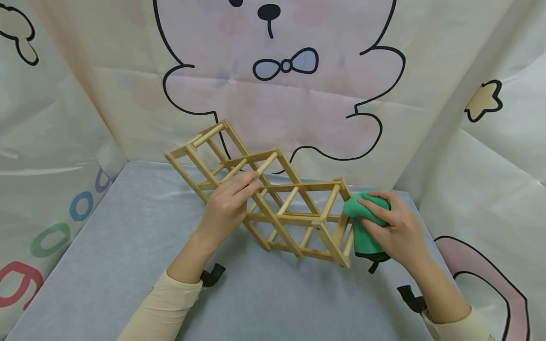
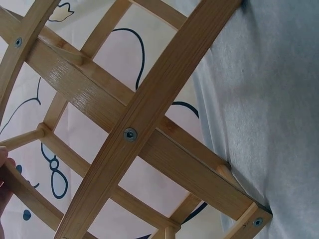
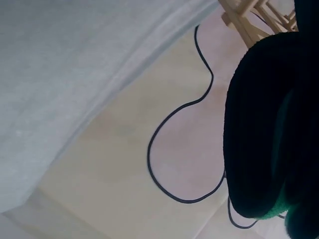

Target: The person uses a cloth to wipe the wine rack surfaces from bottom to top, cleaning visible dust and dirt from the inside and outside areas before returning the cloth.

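A wooden lattice rack (image 1: 298, 219) of flat slats and round dowels stands tilted over the table, its left end raised. My left hand (image 1: 226, 208) grips it near the middle by a dowel at the top. Close up in the left wrist view are crossed slats (image 2: 159, 89) joined by metal screws, with fingertips at the left edge. In my right hand (image 1: 398, 229) is a folded green cloth (image 1: 367, 237), held against the rack's right end. The cloth looks almost black in the right wrist view (image 3: 254, 124) and hides the fingers there.
A pale blue cloth covers the table (image 1: 128, 265). Behind it hangs a printed backdrop (image 1: 290, 104) with a bear and bow tie, close to the rack's far side. Printed sheets also line the left (image 1: 51, 156) and right sides. Black straps hang at both wrists.
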Demonstrator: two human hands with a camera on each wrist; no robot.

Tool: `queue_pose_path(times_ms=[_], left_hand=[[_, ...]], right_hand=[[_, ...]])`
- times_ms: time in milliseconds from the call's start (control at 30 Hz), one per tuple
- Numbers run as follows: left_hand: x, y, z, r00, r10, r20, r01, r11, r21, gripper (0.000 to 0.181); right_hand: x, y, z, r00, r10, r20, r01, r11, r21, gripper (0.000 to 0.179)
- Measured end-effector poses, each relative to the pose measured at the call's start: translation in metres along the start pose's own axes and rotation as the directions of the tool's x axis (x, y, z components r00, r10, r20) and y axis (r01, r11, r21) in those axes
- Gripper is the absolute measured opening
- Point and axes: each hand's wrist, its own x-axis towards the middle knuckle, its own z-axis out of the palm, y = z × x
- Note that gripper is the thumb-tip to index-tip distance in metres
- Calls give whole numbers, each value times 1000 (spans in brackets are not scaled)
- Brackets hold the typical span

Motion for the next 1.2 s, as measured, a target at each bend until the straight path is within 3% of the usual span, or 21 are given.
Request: queue_pose_path(times_ms=[133, 267, 433, 667, 833, 1000, 1200], left_hand=[[0, 0, 0, 1000, -5, 3, 5, 1000, -9, 30], [1, 0, -1, 1000, -2, 6, 2, 1000, -17, 30], [1, 0, 0, 1000, 0, 7, 0, 1000, -30, 28], [1, 0, 0, 1000, 1, -1, -1, 999, -35, 27], [1, -1, 0, 1000, 0, -6, 0, 999, -35, 27], [1, -1, 0, 1000, 2, -6, -2, 999, -33, 28], [0, -2, 1, 1000, 6, -12, -6, 999, -34, 28]], right_hand=[[13, -1, 1, 1000, 17, -3, -17, 1000, 17, 57], [23, -3, 1, 998, 56, -30, -54, 997, 49, 28], [32, -7, 1, 996, 85, -42, -82, 994, 70, 47], [39, -12, 1, 996, 80, -35, -79, 996, 36, 45], [44, -19, 1, 999, 20, -30, -19, 1000, 6, 28], [46, -31, 3, 996, -72, -56, 71, 997, -6, 46], [43, -44, 2, 979, -184, -88, 189, 981, 49, 38]])
